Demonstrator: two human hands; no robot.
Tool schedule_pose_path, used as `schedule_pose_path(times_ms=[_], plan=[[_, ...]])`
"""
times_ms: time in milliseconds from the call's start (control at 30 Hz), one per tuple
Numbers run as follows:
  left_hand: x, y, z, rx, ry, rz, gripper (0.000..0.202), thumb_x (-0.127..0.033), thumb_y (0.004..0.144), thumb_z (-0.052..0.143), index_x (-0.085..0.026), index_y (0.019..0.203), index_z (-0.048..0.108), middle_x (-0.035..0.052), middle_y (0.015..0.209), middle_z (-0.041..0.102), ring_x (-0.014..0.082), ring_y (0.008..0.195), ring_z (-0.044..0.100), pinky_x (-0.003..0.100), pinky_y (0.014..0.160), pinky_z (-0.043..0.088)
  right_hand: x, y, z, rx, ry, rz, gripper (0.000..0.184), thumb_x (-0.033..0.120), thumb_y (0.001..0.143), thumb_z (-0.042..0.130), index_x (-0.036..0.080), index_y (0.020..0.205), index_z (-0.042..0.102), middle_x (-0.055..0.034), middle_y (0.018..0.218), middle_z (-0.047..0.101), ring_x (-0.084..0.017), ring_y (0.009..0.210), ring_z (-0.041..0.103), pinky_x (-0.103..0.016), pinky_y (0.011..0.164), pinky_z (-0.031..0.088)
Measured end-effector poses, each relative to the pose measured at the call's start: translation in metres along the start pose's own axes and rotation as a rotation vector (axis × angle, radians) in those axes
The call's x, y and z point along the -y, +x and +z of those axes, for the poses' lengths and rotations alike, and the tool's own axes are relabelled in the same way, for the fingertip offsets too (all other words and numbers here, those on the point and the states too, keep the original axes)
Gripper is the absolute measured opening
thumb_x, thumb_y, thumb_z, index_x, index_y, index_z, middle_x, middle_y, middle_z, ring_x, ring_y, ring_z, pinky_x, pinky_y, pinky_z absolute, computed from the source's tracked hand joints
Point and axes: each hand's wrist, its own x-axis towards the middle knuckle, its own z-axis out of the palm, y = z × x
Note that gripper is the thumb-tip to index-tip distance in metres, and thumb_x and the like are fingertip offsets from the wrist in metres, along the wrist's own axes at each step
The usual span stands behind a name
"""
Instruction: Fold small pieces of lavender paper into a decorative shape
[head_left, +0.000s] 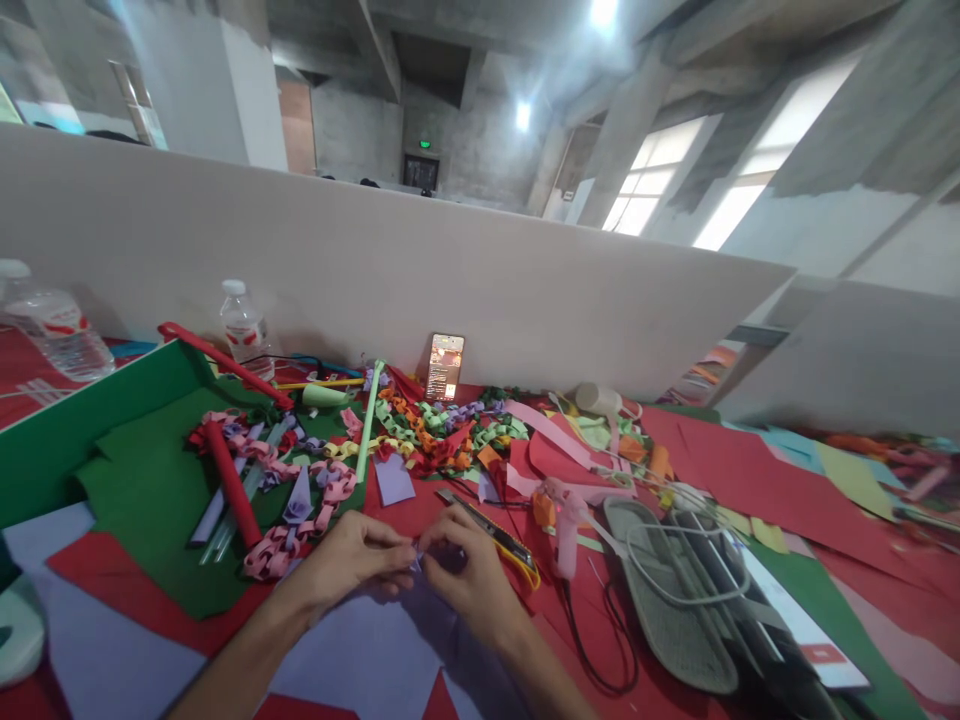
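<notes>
My left hand (352, 560) and my right hand (469, 575) meet low in the middle of the view, fingers pinched together on a small piece of lilac paper (420, 562). Both rest over a larger lilac sheet (360, 650) lying on red paper. Just beyond my right hand lies a yellow utility knife (495, 540). A pink and lilac paper chain (300, 520) curls to the left of my left hand.
Coloured paper chains (435, 430), a phone (445, 366) propped on the white partition, a pink glue gun (566, 515), a grey fan (667, 600), two water bottles (244, 325) and a green box lid (82, 420) crowd the table.
</notes>
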Motion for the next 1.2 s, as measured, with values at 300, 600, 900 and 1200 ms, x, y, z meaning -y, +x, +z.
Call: schedule_pose_path(times_ms=[300,600,900,1200], plan=[[-0.009,-0.004,-0.001,0.044,0.055,0.032,0.039,-0.047,0.066,0.087,-0.009,0.073,0.078,0.0101,0.062,0.075,0.0160,0.055,0.068,0.025,0.053,0.052,0.008,0.000,-0.002,0.021,0.001,-0.010,0.021,0.003,0.078,0.061,0.020,0.083,0.072,-0.0024,0.087,0.059,-0.017,0.083,0.058,-0.027,0.073,0.043],[-0.010,-0.006,-0.003,0.072,0.122,0.066,0.040,-0.050,0.069,0.083,-0.011,0.068,0.074,0.0085,0.057,0.072,0.0162,0.048,0.065,0.025,0.047,0.050,0.010,-0.002,0.001,0.016,0.023,-0.015,0.022,0.003,0.078,0.061,0.021,0.083,0.073,-0.0022,0.086,0.059,-0.017,0.083,0.059,-0.026,0.072,0.044],[-0.013,0.000,0.012,-0.083,0.134,0.227,0.042,-0.051,0.067,0.084,-0.013,0.083,0.077,0.0048,0.065,0.072,0.0138,0.054,0.063,0.024,0.055,0.048,0.007,0.002,0.002,-0.121,0.025,-0.003,0.016,0.007,0.076,0.059,0.019,0.078,0.067,-0.0003,0.077,0.058,-0.015,0.072,0.054,-0.024,0.062,0.039],[-0.013,-0.002,0.012,-0.045,0.121,0.268,0.037,-0.047,0.077,0.078,-0.014,0.092,0.078,0.0063,0.072,0.074,0.0153,0.063,0.065,0.024,0.059,0.047,0.005,0.003,0.000,-0.177,0.034,0.017,0.010,0.012,0.077,0.057,0.019,0.077,0.065,0.0002,0.073,0.060,-0.015,0.067,0.052,-0.025,0.060,0.038]])
